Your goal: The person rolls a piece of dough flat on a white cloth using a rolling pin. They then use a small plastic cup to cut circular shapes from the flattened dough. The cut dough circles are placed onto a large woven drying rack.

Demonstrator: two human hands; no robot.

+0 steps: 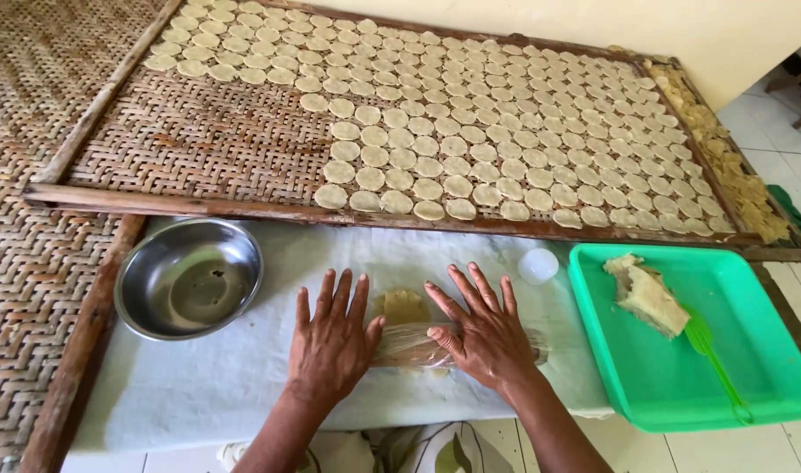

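Rolling dough flat | left hand and right hand lay open, palms pressed on plastic-wrapped rolling pin | dough piece under pin, centre of white cloth | best pressed evenly, both palms level.

A steel bowl sits on the pale cloth at the left, apparently empty apart from a few specks. Above it a long woven bamboo tray with a wooden frame carries rows of thin round dough discs, its left part bare. A small white cap lies just beside a green plastic tray, which holds a torn lump of dough and a green plastic fork. Woven matting covers the left side.
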